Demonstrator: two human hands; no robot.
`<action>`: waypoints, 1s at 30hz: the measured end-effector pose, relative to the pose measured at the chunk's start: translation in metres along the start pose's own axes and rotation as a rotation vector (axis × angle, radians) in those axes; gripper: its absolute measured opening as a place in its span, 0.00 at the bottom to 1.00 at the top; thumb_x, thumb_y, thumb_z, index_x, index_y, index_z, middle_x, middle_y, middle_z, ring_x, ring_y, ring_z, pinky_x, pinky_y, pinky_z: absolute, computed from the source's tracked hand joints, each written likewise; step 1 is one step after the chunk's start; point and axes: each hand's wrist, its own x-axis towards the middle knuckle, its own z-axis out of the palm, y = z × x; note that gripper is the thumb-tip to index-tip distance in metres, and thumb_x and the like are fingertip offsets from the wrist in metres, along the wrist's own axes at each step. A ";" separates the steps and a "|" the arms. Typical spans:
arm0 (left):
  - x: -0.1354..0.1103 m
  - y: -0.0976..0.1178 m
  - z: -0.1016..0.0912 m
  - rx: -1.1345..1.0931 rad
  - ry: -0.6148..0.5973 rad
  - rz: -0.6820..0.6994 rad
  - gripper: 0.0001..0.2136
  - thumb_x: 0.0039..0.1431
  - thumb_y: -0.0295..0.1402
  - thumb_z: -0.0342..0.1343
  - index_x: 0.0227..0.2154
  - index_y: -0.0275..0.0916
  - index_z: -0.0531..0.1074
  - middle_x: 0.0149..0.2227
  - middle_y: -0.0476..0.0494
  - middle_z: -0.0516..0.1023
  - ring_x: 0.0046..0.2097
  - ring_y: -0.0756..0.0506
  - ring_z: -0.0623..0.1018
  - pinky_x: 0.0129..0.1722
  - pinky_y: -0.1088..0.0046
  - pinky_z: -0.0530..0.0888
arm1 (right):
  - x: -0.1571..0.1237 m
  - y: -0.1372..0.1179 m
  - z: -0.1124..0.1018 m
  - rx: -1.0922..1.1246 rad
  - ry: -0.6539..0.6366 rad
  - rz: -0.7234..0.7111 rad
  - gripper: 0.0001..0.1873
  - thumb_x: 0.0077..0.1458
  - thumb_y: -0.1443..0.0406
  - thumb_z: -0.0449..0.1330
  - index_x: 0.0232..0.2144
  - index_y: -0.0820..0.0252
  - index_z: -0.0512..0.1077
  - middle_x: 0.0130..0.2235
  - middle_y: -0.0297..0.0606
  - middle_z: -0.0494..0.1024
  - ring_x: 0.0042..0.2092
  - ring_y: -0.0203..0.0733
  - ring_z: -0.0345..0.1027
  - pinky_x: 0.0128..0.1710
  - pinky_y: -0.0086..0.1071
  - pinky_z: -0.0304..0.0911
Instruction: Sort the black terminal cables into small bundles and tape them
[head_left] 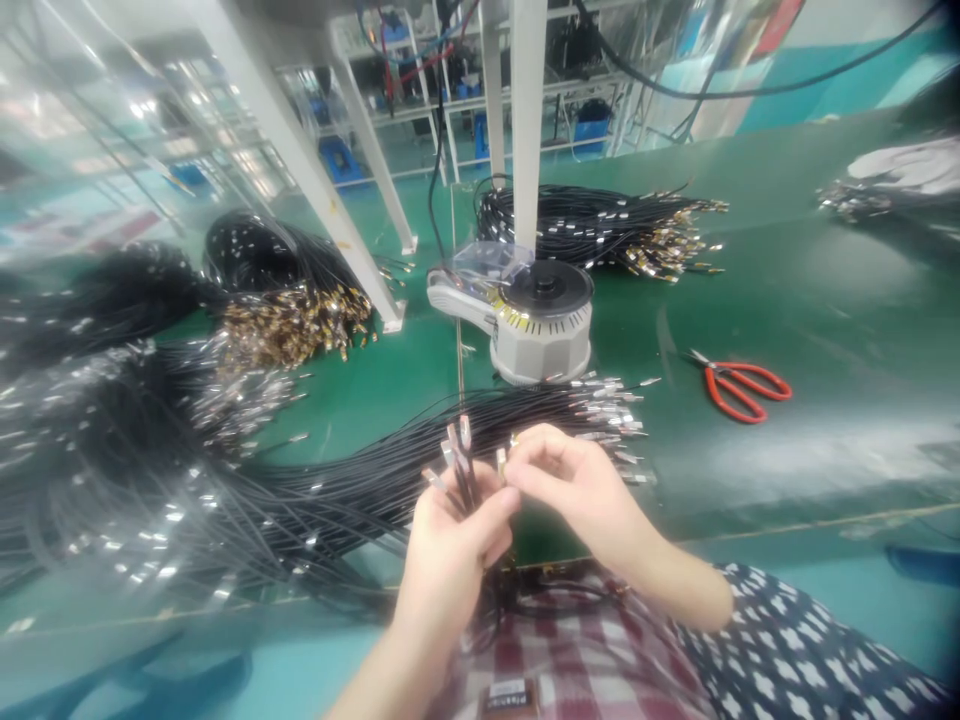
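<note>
My left hand (461, 540) is closed around several black cables (466, 488), their silver connector ends sticking up above the fingers. Close beside it, the thumb and fingers of my right hand (570, 490) pinch a small metal cable end (502, 460). The lengths of the held cables hang down toward my lap. Just beyond both hands lies a long bundle of black cables (360, 470), with silver connectors (611, 405) at its right end. Behind that bundle stands a round white tape dispenser (541, 340) with a black disc on top.
Red-handled pliers (746, 390) lie on the green table (750, 300) to the right. Coiled cable bundles with gold ends (292, 320) sit at left, another bundle (592, 225) at the back. White metal posts (527, 130) rise from the table. A white cloth-like item (911, 165) lies far right.
</note>
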 end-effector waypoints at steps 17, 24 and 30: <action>0.000 0.005 0.000 -0.003 0.015 0.007 0.12 0.43 0.32 0.69 0.24 0.34 0.71 0.20 0.52 0.71 0.17 0.60 0.55 0.16 0.81 0.53 | 0.001 0.006 -0.001 0.038 0.017 -0.031 0.07 0.51 0.62 0.64 0.25 0.59 0.74 0.34 0.36 0.73 0.42 0.42 0.68 0.46 0.37 0.61; -0.001 0.003 -0.002 -0.036 -0.041 0.004 0.10 0.48 0.32 0.67 0.26 0.34 0.71 0.21 0.50 0.73 0.17 0.60 0.56 0.17 0.82 0.53 | 0.001 -0.001 0.003 0.020 -0.023 -0.029 0.12 0.54 0.64 0.63 0.19 0.59 0.73 0.29 0.37 0.73 0.40 0.43 0.66 0.45 0.38 0.60; -0.001 0.003 -0.003 -0.028 -0.111 -0.026 0.10 0.51 0.33 0.66 0.26 0.34 0.71 0.21 0.49 0.73 0.16 0.61 0.54 0.17 0.82 0.51 | 0.005 0.006 0.002 0.157 -0.079 -0.008 0.11 0.52 0.60 0.65 0.23 0.59 0.72 0.36 0.37 0.71 0.37 0.40 0.67 0.40 0.37 0.64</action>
